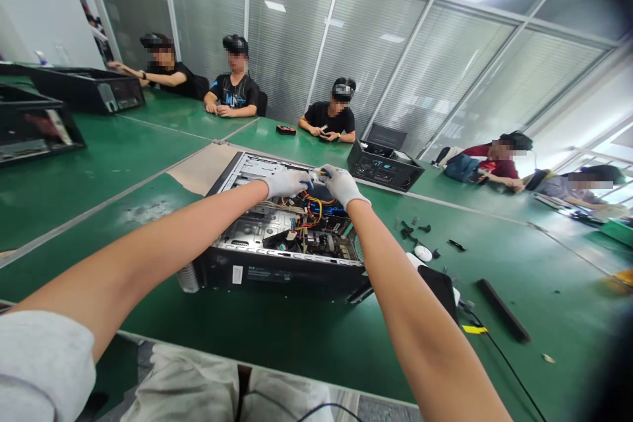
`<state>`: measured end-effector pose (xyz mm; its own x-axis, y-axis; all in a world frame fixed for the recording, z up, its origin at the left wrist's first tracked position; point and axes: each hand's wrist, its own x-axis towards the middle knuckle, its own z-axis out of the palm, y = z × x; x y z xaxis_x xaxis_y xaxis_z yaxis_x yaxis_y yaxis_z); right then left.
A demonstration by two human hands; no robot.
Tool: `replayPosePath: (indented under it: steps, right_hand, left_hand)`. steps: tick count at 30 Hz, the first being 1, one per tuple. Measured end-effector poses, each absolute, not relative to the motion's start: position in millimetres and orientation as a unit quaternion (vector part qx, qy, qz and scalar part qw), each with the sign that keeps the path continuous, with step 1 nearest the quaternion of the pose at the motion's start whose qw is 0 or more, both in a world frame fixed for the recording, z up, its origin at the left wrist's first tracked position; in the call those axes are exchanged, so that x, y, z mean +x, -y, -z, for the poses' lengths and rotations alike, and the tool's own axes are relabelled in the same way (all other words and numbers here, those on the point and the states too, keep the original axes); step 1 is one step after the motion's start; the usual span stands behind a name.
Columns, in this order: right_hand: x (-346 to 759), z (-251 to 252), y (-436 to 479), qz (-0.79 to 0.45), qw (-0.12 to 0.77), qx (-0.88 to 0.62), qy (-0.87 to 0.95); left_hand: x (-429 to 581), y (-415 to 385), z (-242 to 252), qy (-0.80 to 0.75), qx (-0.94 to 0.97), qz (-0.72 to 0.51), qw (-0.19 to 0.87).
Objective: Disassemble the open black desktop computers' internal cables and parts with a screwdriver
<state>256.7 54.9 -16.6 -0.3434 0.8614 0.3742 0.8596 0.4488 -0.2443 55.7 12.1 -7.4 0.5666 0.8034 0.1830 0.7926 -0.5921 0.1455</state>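
An open desktop computer case (257, 270) lies on its side on the green table (297, 336), its inside facing up with a bundle of coloured cables (311, 208). Both my arms reach over it in white gloves. My left hand (287, 182) is closed at the far end of the case, pinching a blue and yellow connector (316, 176). My right hand (341, 184) is closed on the same connector from the other side. The two hands touch each other above the cables.
Small black parts (413, 231), a white round piece (422, 252), a black flat device (440, 287) and a black bar (502, 308) lie right of the case. Another case (386, 168) stands behind. Dark cases (84, 89) sit far left. Several people sit along the far edge.
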Motion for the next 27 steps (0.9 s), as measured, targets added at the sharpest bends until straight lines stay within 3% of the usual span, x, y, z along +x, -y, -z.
replayPosePath:
  steps: [27]
  right_hand:
    - [251.0, 0.0, -46.5, 0.040, 0.156, -0.537, 0.828]
  left_hand:
    - [54.3, -6.4, 5.4, -0.460, 0.880, -0.108, 0.055]
